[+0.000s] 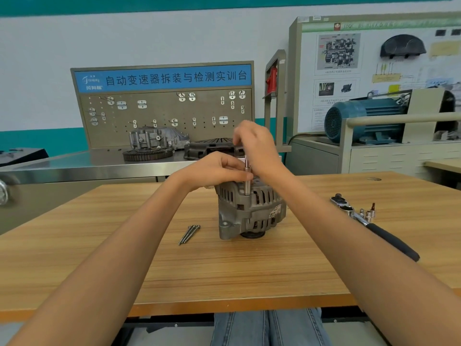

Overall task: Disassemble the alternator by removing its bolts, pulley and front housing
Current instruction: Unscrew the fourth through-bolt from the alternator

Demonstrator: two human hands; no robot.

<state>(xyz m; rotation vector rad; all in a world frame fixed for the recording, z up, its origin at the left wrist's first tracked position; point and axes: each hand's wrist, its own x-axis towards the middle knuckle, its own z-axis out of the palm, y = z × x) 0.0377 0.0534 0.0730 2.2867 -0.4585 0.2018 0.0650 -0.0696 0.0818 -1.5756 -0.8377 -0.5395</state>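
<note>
A grey alternator [250,211] stands on the wooden table [224,265], its black pulley end facing down. A slim metal socket extension [247,179] rises upright from its top rim. My left hand [219,169] rests on the alternator's top with its fingers curled round the extension's lower shaft. My right hand [255,143] grips the extension's upper end from above, hiding its tip. Several long removed bolts [189,234] lie together on the table, left of the alternator.
A ratchet wrench with a black handle [381,233] and a few loose sockets [365,213] lie at the right of the table. Behind stand a steel bench with gearbox parts [154,143], a pegboard and a blue motor [361,121].
</note>
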